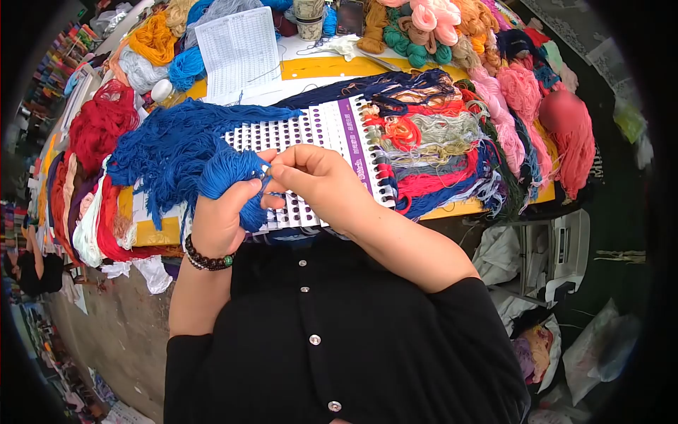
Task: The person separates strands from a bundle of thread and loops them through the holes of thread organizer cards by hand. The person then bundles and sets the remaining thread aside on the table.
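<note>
My left hand [227,215], with a dark bead bracelet at the wrist, is closed around a skein of blue embroidery thread [229,173]. At the skein's right end my right hand [311,180] pinches blue strands between thumb and fingertips; the exact bit gripped is mostly hidden. Beneath both hands lie white punched thread cards [296,132] with rows of holes and a purple strip. A large loose bundle of blue thread [162,141] spreads to the left of the cards. Threads in several colours [438,134] hang from the holes along the right edge.
A printed chart sheet [240,53] lies at the back. Skeins crowd the table edges, including red thread [104,124] on the left and coral thread [568,152] on the right. Patterned cups [309,25] and scissors [381,62] sit at the far side. A white chair [558,251] stands at right.
</note>
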`<state>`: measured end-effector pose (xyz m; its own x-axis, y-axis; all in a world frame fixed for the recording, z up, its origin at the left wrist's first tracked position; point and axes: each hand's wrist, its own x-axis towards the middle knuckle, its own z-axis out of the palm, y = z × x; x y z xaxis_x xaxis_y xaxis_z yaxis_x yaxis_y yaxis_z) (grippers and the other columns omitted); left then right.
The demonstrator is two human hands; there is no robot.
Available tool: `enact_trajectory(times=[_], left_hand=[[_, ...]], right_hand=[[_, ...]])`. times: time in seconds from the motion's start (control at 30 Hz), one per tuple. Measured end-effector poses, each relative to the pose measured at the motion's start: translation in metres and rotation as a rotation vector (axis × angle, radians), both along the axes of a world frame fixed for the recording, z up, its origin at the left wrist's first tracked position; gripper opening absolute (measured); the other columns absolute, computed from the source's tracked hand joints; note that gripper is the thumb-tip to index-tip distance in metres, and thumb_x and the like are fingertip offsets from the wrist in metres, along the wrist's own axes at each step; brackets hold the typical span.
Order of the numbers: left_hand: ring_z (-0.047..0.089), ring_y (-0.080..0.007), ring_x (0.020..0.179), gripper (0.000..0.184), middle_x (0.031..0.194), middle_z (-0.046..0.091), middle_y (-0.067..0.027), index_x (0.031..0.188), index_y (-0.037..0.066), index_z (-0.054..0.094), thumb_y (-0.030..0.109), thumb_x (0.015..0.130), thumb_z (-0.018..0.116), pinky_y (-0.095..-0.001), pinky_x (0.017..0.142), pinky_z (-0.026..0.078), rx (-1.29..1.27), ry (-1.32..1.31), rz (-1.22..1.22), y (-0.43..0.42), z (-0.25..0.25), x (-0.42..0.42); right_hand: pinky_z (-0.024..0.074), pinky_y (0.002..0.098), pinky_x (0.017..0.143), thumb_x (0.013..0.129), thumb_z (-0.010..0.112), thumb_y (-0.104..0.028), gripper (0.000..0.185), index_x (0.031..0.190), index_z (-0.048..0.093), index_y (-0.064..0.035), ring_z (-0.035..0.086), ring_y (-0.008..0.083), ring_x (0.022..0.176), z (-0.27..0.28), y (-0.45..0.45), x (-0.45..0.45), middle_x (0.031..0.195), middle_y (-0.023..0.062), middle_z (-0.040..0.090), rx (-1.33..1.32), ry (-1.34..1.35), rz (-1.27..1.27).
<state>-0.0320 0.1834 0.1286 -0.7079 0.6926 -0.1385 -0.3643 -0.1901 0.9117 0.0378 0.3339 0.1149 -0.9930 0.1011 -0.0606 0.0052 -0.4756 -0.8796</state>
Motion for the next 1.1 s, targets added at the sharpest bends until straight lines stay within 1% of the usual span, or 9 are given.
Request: enact_trajectory(times=[0.17, 0.23, 0.27, 0.37, 0.47, 0.63, 0.7, 0.93, 1.1], left_hand=[[0.064, -0.0231, 0.088, 0.032, 0.108, 0.06, -0.0173, 0.11, -0.006, 0.056, -0.004, 0.081, 0.043, -0.0306, 0.072, 0.054, 0.0, 0.024, 0.07, 0.0, -0.001, 0.004], [0.064, -0.0239, 0.087, 0.031, 0.106, 0.061, -0.0179, 0.108, -0.007, 0.056, -0.003, 0.079, 0.045, -0.0319, 0.077, 0.051, 0.051, 0.131, 0.144, -0.006, -0.014, -0.007], [0.065, -0.0244, 0.085, 0.032, 0.103, 0.062, -0.0177, 0.107, -0.007, 0.056, -0.002, 0.078, 0.046, -0.0323, 0.082, 0.049, 0.029, 0.081, 0.156, -0.01, -0.009, -0.008], [0.065, -0.0239, 0.083, 0.034, 0.097, 0.063, -0.0169, 0.11, -0.008, 0.055, -0.001, 0.078, 0.046, -0.032, 0.081, 0.048, 0.052, 0.096, 0.039, -0.011, -0.005, -0.008], [0.064, -0.0224, 0.08, 0.043, 0.098, 0.063, -0.0168, 0.121, -0.008, 0.048, 0.0, 0.079, 0.045, -0.0306, 0.077, 0.049, 0.029, 0.089, -0.014, -0.001, -0.005, 0.001], [0.06, -0.0172, 0.084, 0.047, 0.11, 0.059, -0.0135, 0.124, -0.008, 0.046, 0.004, 0.078, 0.048, -0.0301, 0.082, 0.047, -0.081, 0.184, 0.079, 0.005, -0.009, 0.008], [0.064, -0.0211, 0.085, 0.042, 0.111, 0.059, -0.0152, 0.122, -0.008, 0.047, -0.002, 0.082, 0.043, -0.0295, 0.07, 0.052, 0.0, 0.074, -0.02, 0.001, -0.008, 0.006], [0.064, -0.0193, 0.084, 0.04, 0.111, 0.059, -0.0151, 0.121, -0.007, 0.049, -0.002, 0.082, 0.044, -0.0254, 0.061, 0.052, 0.043, -0.034, -0.015, -0.004, -0.01, 0.001], [0.064, -0.0173, 0.082, 0.035, 0.108, 0.06, -0.0151, 0.118, -0.006, 0.052, -0.002, 0.083, 0.047, -0.0208, 0.052, 0.049, -0.111, 0.055, 0.059, 0.001, -0.004, 0.004]], right_hand=[[0.045, 0.0267, 0.078, 0.089, 0.054, -0.01, 0.013, 0.096, 0.057, 0.0001, 0.058, 0.0119, 0.085, -0.007, -0.003, 0.0, 0.102, 0.0102, 0.061, -0.044, 0.017, 0.012], [0.0441, 0.0257, 0.079, 0.088, 0.053, -0.014, 0.012, 0.093, 0.057, -0.0031, 0.058, 0.0131, 0.084, -0.003, 0.003, -0.005, 0.093, 0.0088, 0.062, -0.322, 0.002, 0.022], [0.0427, 0.0275, 0.077, 0.086, 0.054, -0.016, 0.014, 0.088, 0.058, -0.0022, 0.056, 0.0154, 0.072, -0.002, 0.004, -0.005, 0.084, 0.0075, 0.062, -0.429, -0.044, -0.072], [0.0392, 0.0265, 0.067, 0.083, 0.059, -0.018, 0.016, 0.085, 0.06, -0.0026, 0.048, 0.0123, 0.061, -0.01, 0.015, -0.007, 0.071, 0.004, 0.059, -0.439, -0.08, 0.092], [0.035, 0.0219, 0.057, 0.082, 0.062, -0.016, 0.014, 0.078, 0.061, -0.0019, 0.045, 0.0087, 0.057, -0.002, 0.0, -0.004, 0.061, 0.0015, 0.055, -0.114, -0.122, 0.031], [0.0392, 0.0227, 0.056, 0.084, 0.057, -0.006, 0.01, 0.081, 0.061, 0.0022, 0.05, 0.0093, 0.056, -0.009, -0.004, -0.006, 0.061, 0.0039, 0.055, -0.145, -0.075, 0.032], [0.0424, 0.0225, 0.059, 0.087, 0.058, -0.008, 0.013, 0.095, 0.06, 0.0013, 0.055, 0.008, 0.063, -0.014, -0.001, -0.005, 0.069, 0.0024, 0.059, -0.192, -0.024, 0.113], [0.0416, 0.0209, 0.061, 0.089, 0.058, -0.012, 0.013, 0.097, 0.06, -0.0017, 0.058, 0.0061, 0.071, -0.006, -0.001, 0.001, 0.084, 0.0032, 0.064, -0.207, 0.002, 0.054], [0.0357, 0.0161, 0.06, 0.088, 0.059, -0.015, 0.016, 0.099, 0.062, -0.0035, 0.056, 0.0018, 0.073, -0.005, -0.001, 0.001, 0.086, -0.0006, 0.065, -0.186, -0.002, 0.063]])
